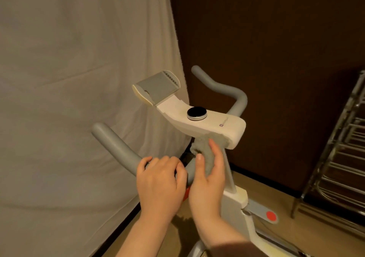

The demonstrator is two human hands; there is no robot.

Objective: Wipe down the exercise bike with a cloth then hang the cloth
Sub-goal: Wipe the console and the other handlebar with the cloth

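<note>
The exercise bike's white console point(221, 123) with a black round knob point(196, 113) sits in the middle of the view, between two grey handlebars. My left hand point(161, 179) grips the near left handlebar point(116, 148) at its inner end, fingers curled over it. My right hand point(209, 174) holds a fluffy grey cloth point(199, 148) and presses it up against the underside of the console, where the grey stem point(229, 175) meets it. Thumb and forefinger lie on the cloth. The far right handlebar point(223, 88) is free.
A grey phone holder point(158, 88) sticks out at the console's far end. A pale sheet point(79, 79) hangs on the left, a dark wall behind. A metal drying rack point(339, 158) stands at the right on the wooden floor. The bike's white frame point(237, 203) runs down to the lower right.
</note>
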